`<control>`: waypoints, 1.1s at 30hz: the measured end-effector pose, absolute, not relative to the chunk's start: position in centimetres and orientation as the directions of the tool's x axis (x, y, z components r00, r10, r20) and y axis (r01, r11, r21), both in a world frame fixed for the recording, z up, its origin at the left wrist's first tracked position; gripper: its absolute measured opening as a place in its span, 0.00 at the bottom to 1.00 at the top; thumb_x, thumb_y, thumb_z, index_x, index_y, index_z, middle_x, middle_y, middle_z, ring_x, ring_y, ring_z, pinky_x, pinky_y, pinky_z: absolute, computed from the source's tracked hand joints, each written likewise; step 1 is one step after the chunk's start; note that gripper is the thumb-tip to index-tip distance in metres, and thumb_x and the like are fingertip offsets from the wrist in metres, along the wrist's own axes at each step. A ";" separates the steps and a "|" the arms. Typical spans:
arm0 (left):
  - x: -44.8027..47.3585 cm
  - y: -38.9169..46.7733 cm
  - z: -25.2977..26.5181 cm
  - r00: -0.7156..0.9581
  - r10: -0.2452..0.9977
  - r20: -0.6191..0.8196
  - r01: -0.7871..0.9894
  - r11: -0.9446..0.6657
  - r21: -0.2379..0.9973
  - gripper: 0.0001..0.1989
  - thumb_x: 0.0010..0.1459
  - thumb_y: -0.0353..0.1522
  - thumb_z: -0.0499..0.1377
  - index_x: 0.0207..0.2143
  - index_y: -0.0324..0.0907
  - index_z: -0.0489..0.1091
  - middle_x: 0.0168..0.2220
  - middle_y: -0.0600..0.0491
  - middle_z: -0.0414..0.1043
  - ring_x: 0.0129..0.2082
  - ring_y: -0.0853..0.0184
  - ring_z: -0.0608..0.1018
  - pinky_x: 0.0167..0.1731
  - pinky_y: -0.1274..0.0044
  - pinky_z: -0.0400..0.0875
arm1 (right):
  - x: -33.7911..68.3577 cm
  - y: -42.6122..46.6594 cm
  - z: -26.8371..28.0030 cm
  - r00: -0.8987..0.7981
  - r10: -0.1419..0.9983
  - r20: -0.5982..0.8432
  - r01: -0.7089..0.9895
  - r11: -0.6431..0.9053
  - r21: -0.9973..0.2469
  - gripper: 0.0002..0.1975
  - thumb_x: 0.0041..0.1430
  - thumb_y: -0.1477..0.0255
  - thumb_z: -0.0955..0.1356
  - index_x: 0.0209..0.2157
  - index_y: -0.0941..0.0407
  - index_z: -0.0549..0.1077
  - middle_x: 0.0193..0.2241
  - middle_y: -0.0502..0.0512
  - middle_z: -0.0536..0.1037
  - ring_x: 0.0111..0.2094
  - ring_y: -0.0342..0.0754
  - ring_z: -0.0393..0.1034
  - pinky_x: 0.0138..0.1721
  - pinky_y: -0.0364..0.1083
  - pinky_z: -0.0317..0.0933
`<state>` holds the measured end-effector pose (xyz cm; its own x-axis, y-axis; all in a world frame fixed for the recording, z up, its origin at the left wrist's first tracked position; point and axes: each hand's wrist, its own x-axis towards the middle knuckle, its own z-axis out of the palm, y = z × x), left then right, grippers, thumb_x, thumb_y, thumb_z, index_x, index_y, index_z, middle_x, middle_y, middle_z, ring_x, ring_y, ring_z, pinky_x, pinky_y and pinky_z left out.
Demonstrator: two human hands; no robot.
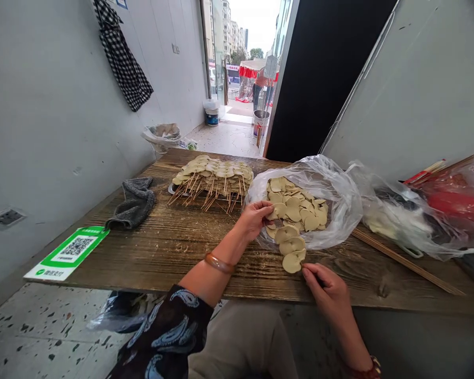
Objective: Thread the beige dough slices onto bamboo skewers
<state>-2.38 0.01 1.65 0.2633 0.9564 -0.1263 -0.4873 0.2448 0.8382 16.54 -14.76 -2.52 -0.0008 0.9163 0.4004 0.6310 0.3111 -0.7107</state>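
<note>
My left hand (253, 220) pinches a thin, round, pale-yellow slice (277, 211) at the edge of an open clear plastic bag (345, 202). The bag holds a heap of similar slices (308, 213); I cannot tell what food they are. Below, my right hand (328, 288) is closed around the lower end of a skewer, which is mostly hidden. Several overlapping slices (292, 246) are threaded on it, and it tilts up and left toward my left hand. A stack of filled skewers (213, 176) lies on a tray further back, its sticks pointing toward me.
On the wooden table (174, 247) are a dark grey cloth (132, 202) and a green-and-white QR card (69, 252) at left. Bare skewers (406, 260) and plastic bags (403, 216) lie at right. Beyond stand buckets (211, 113) near a glass doorway.
</note>
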 end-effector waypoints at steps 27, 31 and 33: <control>-1.4 -0.6 1.5 0.280 0.954 0.104 -0.175 -0.056 0.983 0.12 0.42 0.33 0.66 0.26 0.36 0.68 0.19 0.58 0.66 0.20 0.77 0.66 0.21 0.83 0.58 | 16.4 -14.5 -2.4 0.095 0.953 0.288 0.563 0.187 -0.805 0.14 0.60 0.63 0.63 0.35 0.57 0.77 0.25 0.53 0.75 0.28 0.47 0.70 0.30 0.43 0.63; -1.5 -0.8 1.8 0.334 0.942 0.031 -0.316 0.081 0.945 0.18 0.41 0.38 0.67 0.31 0.36 0.68 0.24 0.57 0.68 0.21 0.76 0.69 0.24 0.82 0.63 | 16.7 -14.6 -2.8 0.146 0.967 0.208 0.483 0.113 -0.868 0.16 0.59 0.61 0.64 0.37 0.58 0.77 0.23 0.52 0.74 0.26 0.46 0.68 0.25 0.42 0.60; -1.4 -1.0 1.8 0.370 0.929 -0.013 -0.366 0.159 0.917 0.20 0.41 0.40 0.67 0.33 0.36 0.69 0.26 0.56 0.70 0.23 0.75 0.71 0.26 0.81 0.65 | 16.8 -14.6 -3.0 0.167 0.970 0.179 0.443 0.089 -0.892 0.17 0.59 0.61 0.64 0.38 0.58 0.77 0.22 0.52 0.73 0.24 0.45 0.67 0.23 0.41 0.58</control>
<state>-1.38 -1.00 1.79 0.3702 0.9289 -0.0131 -0.3659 0.1587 0.9170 16.78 -14.64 -3.05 0.1669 0.9695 0.1793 0.4425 0.0888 -0.8923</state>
